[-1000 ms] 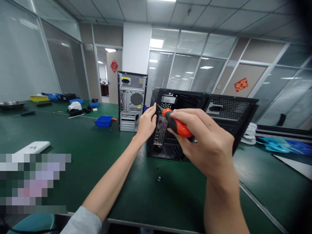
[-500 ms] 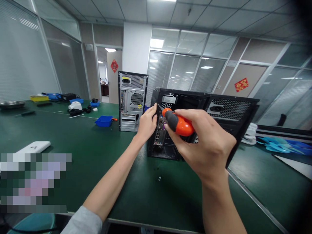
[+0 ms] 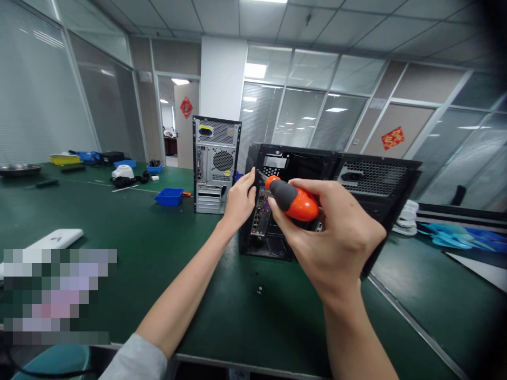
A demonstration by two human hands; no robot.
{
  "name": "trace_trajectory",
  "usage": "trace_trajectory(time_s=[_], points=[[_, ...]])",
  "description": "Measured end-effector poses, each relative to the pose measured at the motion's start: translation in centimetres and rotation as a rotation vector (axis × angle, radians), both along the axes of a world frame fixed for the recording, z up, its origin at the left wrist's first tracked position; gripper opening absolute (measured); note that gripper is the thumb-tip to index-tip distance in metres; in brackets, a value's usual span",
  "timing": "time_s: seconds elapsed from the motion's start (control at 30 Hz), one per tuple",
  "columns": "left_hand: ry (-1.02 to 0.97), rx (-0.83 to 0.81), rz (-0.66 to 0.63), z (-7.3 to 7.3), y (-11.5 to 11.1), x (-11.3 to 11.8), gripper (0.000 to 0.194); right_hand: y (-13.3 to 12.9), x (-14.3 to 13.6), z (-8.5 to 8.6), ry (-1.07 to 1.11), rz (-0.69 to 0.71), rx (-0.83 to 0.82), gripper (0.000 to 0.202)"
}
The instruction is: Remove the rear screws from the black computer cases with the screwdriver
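An orange and dark grey screwdriver (image 3: 295, 200) is in my right hand (image 3: 343, 232), gripped around the handle between thumb and fingers. Its shaft points at the upper left rear edge of a black computer case (image 3: 273, 250); whether the tip sits on a screw is too small to tell. My left hand (image 3: 240, 200) holds that case's left edge, its index fingertip close to the shaft. Below the screwdriver a metal port panel (image 3: 259, 216) shows in the case back. Small screws (image 3: 259, 290) lie on the green table in front.
Left of the black case stands a second computer tower (image 3: 216, 169), its silver back facing me. A blue tray (image 3: 169, 197) is beside it. Another black case (image 3: 372, 179) stands at the right. A white box-like object (image 3: 55, 240) lies at the left.
My right hand and the screwdriver handle have shifted slightly to the right, and the wrist has turned a little. My left hand stays in place on the case edge.
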State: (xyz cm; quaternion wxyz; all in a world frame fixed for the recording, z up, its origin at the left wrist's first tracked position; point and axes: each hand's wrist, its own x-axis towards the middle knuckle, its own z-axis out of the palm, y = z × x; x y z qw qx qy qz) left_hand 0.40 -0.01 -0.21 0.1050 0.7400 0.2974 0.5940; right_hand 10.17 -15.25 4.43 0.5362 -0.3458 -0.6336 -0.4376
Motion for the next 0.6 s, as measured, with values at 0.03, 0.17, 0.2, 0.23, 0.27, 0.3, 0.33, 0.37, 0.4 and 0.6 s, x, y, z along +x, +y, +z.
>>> trace_trajectory(time_s=[0.03,0.17,0.2,0.23,0.27,0.3,0.33,0.37,0.4,0.6], points=[[-0.002,0.0,-0.002,0.0,0.0,0.0,0.051,0.02,-0.03,-0.03,0.006,-0.003,0.007,0.019],[0.002,-0.012,-0.003,0.06,-0.04,0.03,0.051,0.06,-0.17,-0.11,0.028,-0.016,0.019,0.019],[0.003,-0.015,-0.002,0.07,-0.04,0.03,0.051,0.06,-0.22,-0.13,0.032,-0.02,0.019,0.018],[0.003,-0.017,-0.001,0.08,-0.05,0.03,0.051,0.07,-0.27,-0.16,0.037,-0.025,0.019,0.018],[0.004,-0.017,-0.001,0.09,-0.05,0.03,0.051,0.08,-0.34,-0.18,0.042,-0.029,0.022,0.018],[0.003,-0.017,-0.002,0.11,-0.06,0.03,0.051,0.09,-0.41,-0.21,0.046,-0.032,0.026,0.017],[0.002,-0.018,-0.004,0.12,-0.08,0.02,0.051,0.1,-0.48,-0.24,0.05,-0.034,0.031,0.018],[0.001,-0.018,-0.006,0.15,-0.12,0.0,0.052,0.12,-0.56,-0.28,0.056,-0.037,0.035,0.018],[0.0,-0.021,-0.008,0.18,-0.16,-0.01,0.052,0.13,-0.64,-0.31,0.061,-0.039,0.039,0.018],[0.004,-0.021,-0.024,0.28,-0.35,-0.21,0.053,0.3,-1.01,-0.57,0.108,-0.047,0.06,0.018]])
